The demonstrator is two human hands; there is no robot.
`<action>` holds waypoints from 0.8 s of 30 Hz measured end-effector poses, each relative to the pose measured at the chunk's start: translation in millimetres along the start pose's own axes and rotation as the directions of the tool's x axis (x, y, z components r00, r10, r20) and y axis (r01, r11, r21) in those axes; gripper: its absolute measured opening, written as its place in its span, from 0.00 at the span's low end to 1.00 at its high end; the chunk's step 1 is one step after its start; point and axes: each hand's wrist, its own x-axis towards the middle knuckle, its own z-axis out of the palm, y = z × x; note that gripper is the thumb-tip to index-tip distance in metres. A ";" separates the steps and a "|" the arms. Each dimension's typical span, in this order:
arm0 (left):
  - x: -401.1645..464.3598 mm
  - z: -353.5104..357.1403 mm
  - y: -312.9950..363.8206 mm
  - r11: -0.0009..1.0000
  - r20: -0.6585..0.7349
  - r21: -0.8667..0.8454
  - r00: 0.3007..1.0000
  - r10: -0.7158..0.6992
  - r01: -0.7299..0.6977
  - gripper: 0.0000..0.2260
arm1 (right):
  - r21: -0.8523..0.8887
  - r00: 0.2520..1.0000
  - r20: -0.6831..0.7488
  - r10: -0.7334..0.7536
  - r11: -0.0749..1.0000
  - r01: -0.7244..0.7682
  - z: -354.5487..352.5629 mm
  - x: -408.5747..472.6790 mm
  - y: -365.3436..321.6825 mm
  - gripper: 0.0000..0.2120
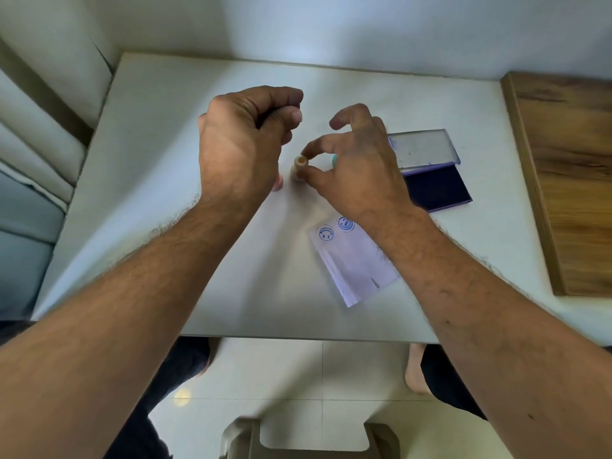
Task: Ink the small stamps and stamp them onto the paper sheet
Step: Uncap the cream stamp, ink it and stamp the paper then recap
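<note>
A small beige stamp (299, 168) stands upright on the white table (165, 160). My right hand (357, 167) pinches it between thumb and forefinger. My left hand (245, 140) hovers above the table with its fingers curled into a loose fist; I cannot tell whether it holds anything. A pink stamp (278, 184) peeks out under my left hand, and a teal stamp (334, 159) shows behind my right fingers. The paper sheet (354, 263) lies near my right wrist with two blue round smiley prints at its far end. The open ink pad (437, 187) lies to the right, its clear lid (420, 147) folded back.
A wooden board (563, 180) lies along the table's right side. A cushioned seat (36, 160) stands left of the table. A wall (331, 28) rises behind the table's far edge. A plastic stool (311, 438) and tiled floor show below the near edge.
</note>
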 end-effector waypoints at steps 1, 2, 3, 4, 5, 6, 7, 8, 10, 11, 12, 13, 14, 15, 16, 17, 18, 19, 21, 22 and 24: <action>-0.5 0.3 0.4 1.000 0.003 0.001 1.000 -0.002 0.002 0.09 | 0.043 0.999 -0.004 0.041 0.998 -0.040 -2.0 -1.1 -0.9 0.11; -1.4 0.5 1.6 1.000 0.008 -0.001 1.000 -0.006 0.006 0.09 | 0.103 0.996 -0.017 0.087 0.991 -0.085 -5.3 -2.7 -2.1 0.11; -2.0 0.6 2.6 1.000 0.014 -0.003 1.000 -0.011 0.011 0.09 | 0.175 0.990 -0.029 0.141 0.975 -0.134 -9.6 -4.8 -4.3 0.10; -2.9 0.6 3.5 1.000 0.022 -0.003 1.000 -0.014 0.015 0.09 | 0.249 0.980 -0.032 0.198 0.951 -0.184 -15.3 -8.0 -6.7 0.10; -3.7 0.8 4.0 1.000 0.032 0.003 0.999 -0.014 0.014 0.09 | 0.325 0.967 -0.021 0.255 0.916 -0.234 -21.1 -11.8 -9.0 0.10; -4.4 1.2 4.3 1.000 0.047 0.012 0.999 -0.009 0.008 0.09 | 0.414 0.951 0.009 0.308 0.865 -0.284 -26.2 -16.0 -11.1 0.10; -5.6 1.9 5.3 1.000 0.066 0.022 0.998 0.003 -0.004 0.08 | 0.513 0.933 0.060 0.356 0.791 -0.334 -31.2 -20.2 -13.1 0.09; -7.4 3.0 6.5 0.999 0.090 0.035 0.996 0.021 -0.025 0.08 | 0.600 0.910 0.125 0.395 0.700 -0.387 -34.9 -24.4 -14.6 0.09; -10.9 6.3 9.0 0.996 0.143 0.065 0.988 0.052 -0.062 0.07 | 0.681 0.848 0.248 0.469 0.538 -0.497 -40.8 -32.1 -15.5 0.09; -12.3 7.9 9.8 0.995 0.173 0.075 0.983 0.057 -0.071 0.08 | 0.695 0.808 0.298 0.508 0.464 -0.549 -42.8 -35.3 -15.1 0.09; -14.0 9.1 11.2 0.994 0.203 0.076 0.977 0.062 -0.078 0.08 | 0.710 0.766 0.341 0.545 0.385 -0.590 -44.6 -38.2 -13.8 0.09; -15.7 9.6 12.1 0.994 0.236 0.064 0.969 0.070 -0.088 0.09 | 0.728 0.725 0.384 0.571 0.296 -0.619 -46.2 -40.4 -12.3 0.09; -17.5 9.5 12.5 0.994 0.270 0.049 0.959 0.083 -0.100 0.09 | 0.747 0.687 0.429 0.586 0.198 -0.635 -47.0 -42.3 -10.2 0.08; -19.0 9.2 12.6 0.993 0.306 0.031 0.947 0.095 -0.110 0.10 | 0.763 0.655 0.473 0.590 0.097 -0.639 -47.9 -43.8 -8.7 0.07; -21.4 8.2 13.1 0.993 0.343 0.013 0.933 0.108 -0.120 0.10 | 0.773 0.632 0.513 0.581 0.008 -0.635 -48.2 -45.2 -7.4 0.06; -23.7 7.6 12.8 0.991 0.379 0.002 0.917 0.121 -0.131 0.10 | 0.777 0.624 0.546 0.560 -0.061 -0.626 -47.3 -45.8 -5.5 0.05; -25.9 7.3 12.1 0.988 0.410 0.009 0.902 0.135 -0.152 0.13 | 0.780 0.628 0.573 0.526 -0.114 -0.616 -45.9 -45.5 -4.0 0.05; -27.6 7.6 10.6 0.981 0.435 0.032 0.887 0.156 -0.189 0.17 | 0.776 0.634 0.598 0.489 -0.156 -0.612 -43.9 -44.7 -2.0 0.05; -28.7 9.8 5.4 0.959 0.455 0.077 0.866 0.209 -0.273 0.21 | 0.746 0.626 0.653 0.426 -0.222 -0.627 -40.2 -42.3 2.3 0.07; -28.4 11.4 2.8 0.951 0.449 0.090 0.864 0.226 -0.296 0.21 | 0.723 0.613 0.683 0.398 -0.249 -0.644 -38.7 -40.9 4.5 0.09; -27.4 13.4 0.3 0.950 0.423 0.090 0.875 0.236 -0.300 0.18 | 0.682 0.593 0.729 0.343 -0.285 -0.673 -37.4 -38.5 8.3 0.10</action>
